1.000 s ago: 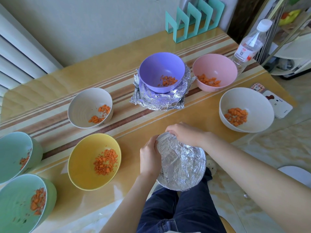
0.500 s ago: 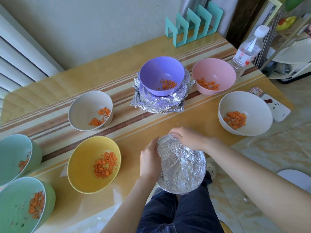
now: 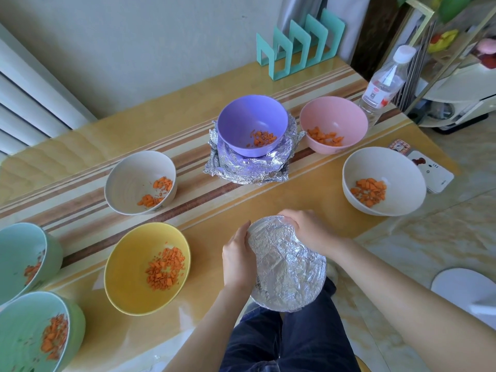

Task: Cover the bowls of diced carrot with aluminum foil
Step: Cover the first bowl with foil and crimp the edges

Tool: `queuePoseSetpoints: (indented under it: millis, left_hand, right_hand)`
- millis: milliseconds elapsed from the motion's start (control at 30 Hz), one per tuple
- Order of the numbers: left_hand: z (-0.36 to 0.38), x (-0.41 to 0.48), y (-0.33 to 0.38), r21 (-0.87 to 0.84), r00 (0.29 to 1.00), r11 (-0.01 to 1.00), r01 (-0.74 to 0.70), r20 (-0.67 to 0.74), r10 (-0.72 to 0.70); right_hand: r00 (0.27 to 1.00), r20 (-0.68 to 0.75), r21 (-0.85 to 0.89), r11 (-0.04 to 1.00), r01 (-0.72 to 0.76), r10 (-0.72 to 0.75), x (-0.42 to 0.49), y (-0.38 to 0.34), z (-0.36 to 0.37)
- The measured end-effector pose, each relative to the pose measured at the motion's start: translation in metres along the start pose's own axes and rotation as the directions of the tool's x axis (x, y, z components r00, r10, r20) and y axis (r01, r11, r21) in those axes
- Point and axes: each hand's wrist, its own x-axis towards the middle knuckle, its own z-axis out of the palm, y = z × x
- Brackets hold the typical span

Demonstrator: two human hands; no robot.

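A foil-covered bowl (image 3: 287,267) is held at the table's near edge, over my lap. My left hand (image 3: 237,260) grips its left side and my right hand (image 3: 308,230) curls over its far rim, pressing the foil down. Open bowls of diced carrot stand around: yellow (image 3: 126,280), beige (image 3: 131,183), purple (image 3: 241,122), pink (image 3: 343,116), white (image 3: 397,181) and two green ones (image 3: 16,248) (image 3: 24,318). The purple bowl sits on a crumpled pile of aluminum foil (image 3: 241,170).
A teal rack (image 3: 298,47) stands at the back of the yellow wooden table (image 3: 214,210). A plastic water bottle (image 3: 383,81) is beside the pink bowl, and a white card (image 3: 432,175) lies by the white bowl. Tiled floor and a cart are to the right.
Both hands have worked along the foil rim of the held bowl, which moved slightly toward the table; the view tilted a little.
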Motion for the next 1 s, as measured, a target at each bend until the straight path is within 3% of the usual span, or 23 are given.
queuePoseSetpoints:
  millis: [333, 467, 733, 1000]
  left_hand:
    - [0.005, -0.011, 0.005, -0.094, 0.988, 0.989, 0.117, -0.087, -0.125]
    - [0.003, -0.018, 0.007, -0.130, 0.984, 0.977, 0.168, -0.033, -0.174]
    - [-0.008, 0.006, 0.018, 0.067, 0.977, 0.998, 0.008, 0.212, -0.022]
    - [0.004, 0.009, 0.025, 0.013, 0.987, 1.000, -0.015, 0.160, 0.013]
  right_hand:
    - [0.997, -0.062, -0.013, 0.999, -0.043, 0.042, -0.006, 0.008, 0.003]
    - [1.000, -0.015, -0.055, 0.998, -0.016, 0.015, -0.005, 0.004, -0.004]
    - [0.991, 0.078, -0.149, 0.981, 0.120, -0.110, -0.001, 0.005, -0.007]
    - [0.989, 0.059, -0.144, 0.980, 0.140, -0.133, 0.004, 0.015, -0.022]
